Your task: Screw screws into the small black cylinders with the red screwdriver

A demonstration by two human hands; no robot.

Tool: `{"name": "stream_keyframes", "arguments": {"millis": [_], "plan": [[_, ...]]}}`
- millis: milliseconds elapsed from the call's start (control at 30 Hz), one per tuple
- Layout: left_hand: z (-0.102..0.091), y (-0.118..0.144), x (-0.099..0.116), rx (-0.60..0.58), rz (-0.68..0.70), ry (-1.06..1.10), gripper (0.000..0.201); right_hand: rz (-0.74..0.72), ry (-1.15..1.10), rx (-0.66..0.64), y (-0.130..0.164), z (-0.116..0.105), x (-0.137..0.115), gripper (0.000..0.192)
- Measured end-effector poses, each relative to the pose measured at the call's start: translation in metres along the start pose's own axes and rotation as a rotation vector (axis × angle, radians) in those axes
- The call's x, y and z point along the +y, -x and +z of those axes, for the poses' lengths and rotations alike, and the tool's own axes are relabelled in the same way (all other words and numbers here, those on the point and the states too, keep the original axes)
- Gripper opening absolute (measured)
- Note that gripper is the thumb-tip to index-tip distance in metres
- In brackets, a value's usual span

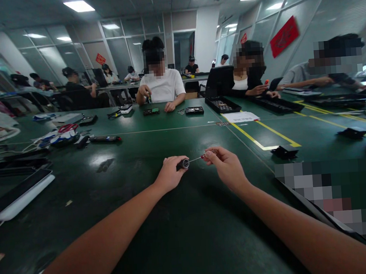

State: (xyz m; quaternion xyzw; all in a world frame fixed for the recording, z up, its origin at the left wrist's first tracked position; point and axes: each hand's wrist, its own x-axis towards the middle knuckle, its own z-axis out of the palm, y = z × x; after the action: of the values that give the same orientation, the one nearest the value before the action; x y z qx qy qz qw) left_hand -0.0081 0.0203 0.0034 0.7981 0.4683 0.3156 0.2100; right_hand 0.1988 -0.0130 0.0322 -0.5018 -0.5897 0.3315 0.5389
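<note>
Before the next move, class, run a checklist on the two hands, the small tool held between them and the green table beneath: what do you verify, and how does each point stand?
1. Left hand wrapped around the dark handle: ok.
2. Right hand pinching the far end of the thin metal shaft: ok.
3. Shaft seated fully in the handle: cannot tell, the joint is too small to see.
4. Shaft level between the hands and raised off the green table: ok.
5. Table below the hands bare of loose parts: ok.
6. Black screwdriver and red scissors apart from both hands, far on the left: ok.
</note>
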Motion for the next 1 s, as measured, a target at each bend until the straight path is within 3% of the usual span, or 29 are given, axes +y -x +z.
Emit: {"name": "stream_keyframes", "arguments": {"millis": [200, 667, 1000], "plan": [[-0.0009, 0.0007, -0.0004, 0.029, -0.027, 0.041, 0.036, -0.018, 0.081, 0.043, -0.0012, -0.0012, 0.0044, 0.029], [-0.0009, 0.0007, -0.0006, 0.036, -0.030, 0.046, 0.036, -0.040, 0.020, 0.075, 0.0001, 0.0014, 0.0075, 0.033], [-0.0034, 0.0014, 0.0021, 0.050, -0.030, 0.057, 0.039, -0.075, 0.024, 0.007, -0.0005, -0.0003, 0.0080, 0.029]]}}
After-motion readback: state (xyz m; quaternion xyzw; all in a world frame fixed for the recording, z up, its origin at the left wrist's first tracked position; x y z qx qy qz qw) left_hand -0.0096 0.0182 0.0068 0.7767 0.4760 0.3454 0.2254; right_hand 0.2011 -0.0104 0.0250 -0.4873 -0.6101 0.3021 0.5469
